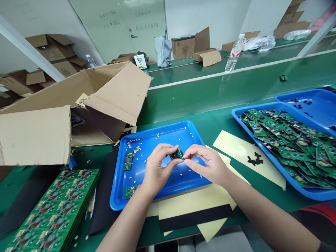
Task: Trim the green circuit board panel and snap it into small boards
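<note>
Fingers of the left hand [158,168] pinch a small green circuit board [180,153] mid-frame, above a rectangular blue plastic tray [168,134]; those of the right hand [210,164], nearly joined, touch its edge, grip unclear.

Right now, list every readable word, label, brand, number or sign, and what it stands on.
No text is readable.
Green door: handwriting, too blurred.
Bottle: red-and-white label, too small.
Rear cartons: printed marks, too small.
Large open carton: dark marking, too blurred.
White box: print, too small.
</note>
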Motion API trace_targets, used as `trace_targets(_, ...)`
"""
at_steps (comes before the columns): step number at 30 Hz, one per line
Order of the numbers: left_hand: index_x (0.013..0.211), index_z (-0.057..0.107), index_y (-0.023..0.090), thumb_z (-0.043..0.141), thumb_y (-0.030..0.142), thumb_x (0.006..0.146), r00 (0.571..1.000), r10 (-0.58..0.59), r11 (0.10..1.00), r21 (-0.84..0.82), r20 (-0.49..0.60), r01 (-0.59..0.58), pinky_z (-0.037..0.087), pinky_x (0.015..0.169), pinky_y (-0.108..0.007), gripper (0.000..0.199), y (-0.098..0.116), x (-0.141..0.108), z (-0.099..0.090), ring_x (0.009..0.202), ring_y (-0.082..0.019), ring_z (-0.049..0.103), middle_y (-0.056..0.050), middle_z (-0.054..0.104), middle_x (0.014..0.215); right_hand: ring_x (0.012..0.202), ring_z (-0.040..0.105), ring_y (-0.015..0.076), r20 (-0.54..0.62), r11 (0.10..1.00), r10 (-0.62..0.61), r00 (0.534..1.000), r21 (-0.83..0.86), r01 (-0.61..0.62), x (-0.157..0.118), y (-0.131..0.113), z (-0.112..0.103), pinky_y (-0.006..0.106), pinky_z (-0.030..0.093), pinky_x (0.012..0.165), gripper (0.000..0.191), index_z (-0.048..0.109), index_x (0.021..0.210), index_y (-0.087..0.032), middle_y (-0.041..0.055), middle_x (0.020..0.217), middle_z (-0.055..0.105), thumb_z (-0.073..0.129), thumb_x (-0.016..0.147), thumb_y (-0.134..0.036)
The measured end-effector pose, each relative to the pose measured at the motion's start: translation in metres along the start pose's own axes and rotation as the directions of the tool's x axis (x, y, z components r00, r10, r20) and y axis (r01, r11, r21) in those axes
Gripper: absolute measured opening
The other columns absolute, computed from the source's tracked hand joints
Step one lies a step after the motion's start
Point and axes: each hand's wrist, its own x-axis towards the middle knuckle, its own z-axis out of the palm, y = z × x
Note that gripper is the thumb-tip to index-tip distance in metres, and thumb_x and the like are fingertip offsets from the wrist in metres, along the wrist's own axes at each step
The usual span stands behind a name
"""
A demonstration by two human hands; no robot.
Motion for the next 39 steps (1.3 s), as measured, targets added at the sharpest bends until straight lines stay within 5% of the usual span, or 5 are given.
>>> trace_targets(9, 0.110, 0.051, 0.019, 0.059, 0.011, 0.076, 0.997, -0.045, 0.998, -0.051, -0.058, 0.042, 0.047, 0.082, -0.030, 0.036, -0.006, -0.001, -0.006, 0.098, -0.013, 0.050, -0.006, 0.052, 0.101, 0.074, 0.055, 0.0093, 0.054, 0.906, 0.233, 0.971, 0.350, -0.237, -0.001, 0.002, 0.002, 0.023, 0.046, 0.066, 0.019, 0.053, 0.092, -0.011, 0.0059, 0.079, 0.056, 0.053, 0.082, -0.026)
trace_targets(14, 0.105, 0.052, 0.013, 0.063, 0.009, 0.072, 0.991, 0.129, 0.986, 0.106, -0.024, -0.126, 0.044, 0.084, -0.021, 0.035, 0.002, 0.004, -0.004, 0.096, -0.009, 0.051, -0.005, 0.056, 0.098, 0.067, 0.054, 0.0075, 0.124, 0.870, 0.279, 0.952, 0.388, -0.306, 0.001, 0.002, 0.003, 0.019, 0.044, 0.062, 0.019, 0.055, 0.081, -0.009, 0.0051, 0.073, 0.056, 0.056, 0.079, -0.028)
trace_targets(24, 0.104, 0.054, 0.014, 0.067, 0.010, 0.067, 0.993, 0.121, 0.992, 0.022, 0.019, -0.121, 0.049, 0.075, -0.024, 0.039, 0.001, 0.002, -0.005, 0.089, -0.011, 0.055, -0.005, 0.057, 0.094, 0.064, 0.053, 0.0074, 0.194, 0.826, 0.330, 0.924, 0.415, -0.382, 0.001, 0.002, 0.003, 0.019, 0.043, 0.059, 0.019, 0.051, 0.078, -0.009, 0.0043, 0.068, 0.055, 0.055, 0.079, -0.027)
trace_targets(32, 0.110, 0.055, 0.021, 0.060, 0.002, 0.071, 0.992, -0.039, 0.943, -0.324, 0.116, 0.075, 0.054, 0.076, -0.028, 0.044, 0.003, -0.001, -0.003, 0.091, -0.011, 0.056, -0.004, 0.053, 0.097, 0.064, 0.050, 0.0059, 0.104, 0.923, 0.232, 0.967, 0.291, -0.252, -0.002, 0.001, 0.005, 0.017, 0.041, 0.056, 0.015, 0.051, 0.080, -0.011, 0.0030, 0.072, 0.053, 0.050, 0.083, -0.025)
trace_targets(39, 0.099, 0.059, 0.012, 0.061, 0.013, 0.074, 0.934, -0.268, 0.847, -0.404, 0.237, 0.346, 0.050, 0.067, -0.013, 0.025, 0.004, -0.001, -0.002, 0.079, -0.007, 0.056, -0.004, 0.056, 0.086, 0.071, 0.050, 0.0051, -0.152, 0.961, -0.194, 0.969, -0.227, 0.156, 0.000, 0.002, 0.009, 0.018, 0.041, 0.065, 0.006, 0.048, 0.079, -0.013, 0.0005, 0.074, 0.052, 0.051, 0.079, -0.008)
